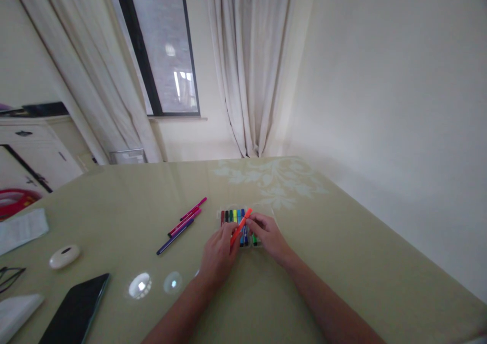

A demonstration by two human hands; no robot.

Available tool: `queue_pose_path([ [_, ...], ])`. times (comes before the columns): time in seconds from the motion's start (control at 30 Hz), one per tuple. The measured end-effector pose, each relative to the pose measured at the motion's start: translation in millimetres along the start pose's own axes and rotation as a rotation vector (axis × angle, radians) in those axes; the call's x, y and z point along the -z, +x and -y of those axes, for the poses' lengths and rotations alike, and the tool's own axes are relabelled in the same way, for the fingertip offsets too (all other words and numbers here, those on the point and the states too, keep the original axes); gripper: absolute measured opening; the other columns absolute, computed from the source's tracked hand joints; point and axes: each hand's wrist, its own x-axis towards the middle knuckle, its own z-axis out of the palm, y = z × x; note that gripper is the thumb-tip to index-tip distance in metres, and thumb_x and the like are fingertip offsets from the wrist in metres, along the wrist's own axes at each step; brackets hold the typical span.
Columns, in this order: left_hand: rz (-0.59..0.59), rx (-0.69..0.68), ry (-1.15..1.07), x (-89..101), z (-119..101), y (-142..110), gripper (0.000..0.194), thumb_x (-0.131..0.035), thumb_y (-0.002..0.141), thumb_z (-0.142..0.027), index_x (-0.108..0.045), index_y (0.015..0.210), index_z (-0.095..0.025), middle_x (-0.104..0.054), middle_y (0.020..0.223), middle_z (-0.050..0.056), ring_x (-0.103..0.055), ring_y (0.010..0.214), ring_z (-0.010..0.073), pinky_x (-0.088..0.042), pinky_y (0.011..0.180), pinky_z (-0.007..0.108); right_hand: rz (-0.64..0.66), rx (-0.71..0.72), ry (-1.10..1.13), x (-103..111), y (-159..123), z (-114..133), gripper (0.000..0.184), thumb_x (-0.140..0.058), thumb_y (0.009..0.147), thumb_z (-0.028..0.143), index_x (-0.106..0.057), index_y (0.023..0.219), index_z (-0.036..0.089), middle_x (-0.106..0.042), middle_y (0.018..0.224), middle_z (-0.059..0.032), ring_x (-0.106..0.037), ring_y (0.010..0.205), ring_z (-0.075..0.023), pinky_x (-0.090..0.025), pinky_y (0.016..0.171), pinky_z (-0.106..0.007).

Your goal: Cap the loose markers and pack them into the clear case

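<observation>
An orange marker point(240, 225) slants over a clear case of markers in the middle of the table. My left hand point(220, 247) is closed around its lower end. Near its upper, capped end are the pinched fingers of my right hand point(268, 233), which grip the marker there. Beneath them, the marker case point(274, 216) holds several markers point(235, 215) in a row, among them red, black, green, yellow and blue ones. Left of the case, two pink markers point(184, 222) and a dark blue marker point(175, 236) lie loose. My hands partly hide the case.
A black phone or tablet point(76, 308), a white oval case point(64, 256), glasses point(11, 277) and a folded cloth or paper point(23, 229) lie on the table's left side. A wall point(399, 131) borders the right edge; a curtain point(251, 70) hangs behind the far edge.
</observation>
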Motion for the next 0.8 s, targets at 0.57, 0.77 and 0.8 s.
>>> queue_pose_path([
  [0.57,0.014,-0.121,-0.033,2.9,-3.7,1.2,0.030,-0.048,0.104,-0.027,-0.063,0.130,-0.026,-0.068,0.110,0.008,-0.069,0.096,0.0186,-0.059,0.085,0.030,-0.060,-0.136,0.288,3.7,4.7,-5.0,0.042,-0.078,0.079,0.057,-0.079,0.097,0.020,-0.071,0.078,-0.0025,-0.061,0.066,-0.0149,-0.051,0.065,-0.027],
  [0.77,0.052,-0.139,-0.009,1.4,-2.6,0.1,0.036,-0.049,0.104,-0.028,-0.057,0.139,-0.027,-0.068,0.116,0.009,-0.068,0.103,0.0205,-0.058,0.090,0.033,-0.124,-0.096,0.265,5.9,6.1,-4.1,0.043,-0.077,0.079,0.056,-0.080,0.102,0.020,-0.071,0.078,-0.0027,-0.061,0.066,-0.0153,-0.051,0.066,-0.029],
  [0.8,0.065,-0.139,-0.007,0.9,-1.9,-0.2,0.038,-0.049,0.104,-0.028,-0.055,0.141,-0.027,-0.068,0.118,0.009,-0.068,0.105,0.0209,-0.058,0.091,0.034,-0.174,-0.083,0.261,8.2,7.5,-4.9,0.043,-0.077,0.079,0.055,-0.079,0.103,0.019,-0.070,0.076,-0.0024,-0.060,0.065,-0.0152,-0.051,0.065,-0.029],
])
